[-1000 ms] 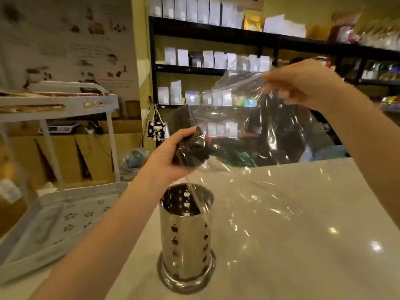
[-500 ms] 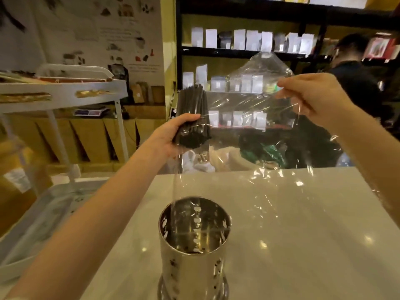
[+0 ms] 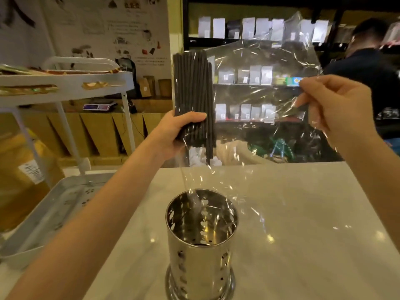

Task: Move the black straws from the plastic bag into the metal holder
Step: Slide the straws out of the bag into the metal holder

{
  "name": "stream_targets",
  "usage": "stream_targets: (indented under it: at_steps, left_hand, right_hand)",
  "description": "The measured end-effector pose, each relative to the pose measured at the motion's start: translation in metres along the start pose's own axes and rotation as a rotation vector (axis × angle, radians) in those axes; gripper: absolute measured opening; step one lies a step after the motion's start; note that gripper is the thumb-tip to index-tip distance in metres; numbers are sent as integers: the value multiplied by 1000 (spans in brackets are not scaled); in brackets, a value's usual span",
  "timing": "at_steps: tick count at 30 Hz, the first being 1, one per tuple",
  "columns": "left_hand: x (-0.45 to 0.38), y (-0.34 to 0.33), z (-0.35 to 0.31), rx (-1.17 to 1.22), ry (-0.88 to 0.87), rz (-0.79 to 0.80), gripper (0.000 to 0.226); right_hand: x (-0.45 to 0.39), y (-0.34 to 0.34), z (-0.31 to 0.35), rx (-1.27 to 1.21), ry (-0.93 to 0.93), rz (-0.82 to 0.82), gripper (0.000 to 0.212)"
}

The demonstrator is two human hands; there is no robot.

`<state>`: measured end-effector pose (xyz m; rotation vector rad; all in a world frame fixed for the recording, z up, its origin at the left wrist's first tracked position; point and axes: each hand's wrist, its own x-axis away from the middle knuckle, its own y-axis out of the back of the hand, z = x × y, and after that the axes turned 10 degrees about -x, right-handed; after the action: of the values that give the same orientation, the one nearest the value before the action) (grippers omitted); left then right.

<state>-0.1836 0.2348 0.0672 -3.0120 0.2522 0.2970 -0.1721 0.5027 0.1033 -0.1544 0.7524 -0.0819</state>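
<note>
White counter: one metal holder, one straw bundle, one plastic bag.

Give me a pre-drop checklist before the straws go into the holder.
1. Left hand grips straws firmly: ok.
2. Straws upright: ok.
3. Straws free of plastic bag: cannot tell; film clings near their lower ends.
4. Right hand holds the bag aside: ok.
5. Metal holder mouth clear: not ok; bag film trails into it.
6. Straws over the holder: not ok; held behind it.
</note>
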Motion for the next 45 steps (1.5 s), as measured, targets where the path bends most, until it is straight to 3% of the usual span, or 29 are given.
stream_targets:
  at_steps: [3, 14, 18, 35, 42, 45]
  left_hand:
    - [14, -2, 1, -49, -73, -26, 62]
    - [47, -6, -7, -241, -248, -131, 66]
    - [54, -6, -19, -259, -318, -109, 57]
    - [51, 0, -33, -244, -330, -1, 81]
    - [55, 1, -33, -240, -341, 6, 66]
    - [57, 2, -31, -177, -302, 6, 47]
  right_hand:
    - [15, 1, -1, -9, 50, -20, 16]
    - [38, 3, -3, -61, 74, -32, 18]
    - [39, 2, 3, -64, 89, -25, 18]
    - [28, -3, 13, -13, 112, 11, 13]
    - [31, -2, 12, 11, 131, 18, 14]
    - [35, -2, 10, 35, 138, 29, 14]
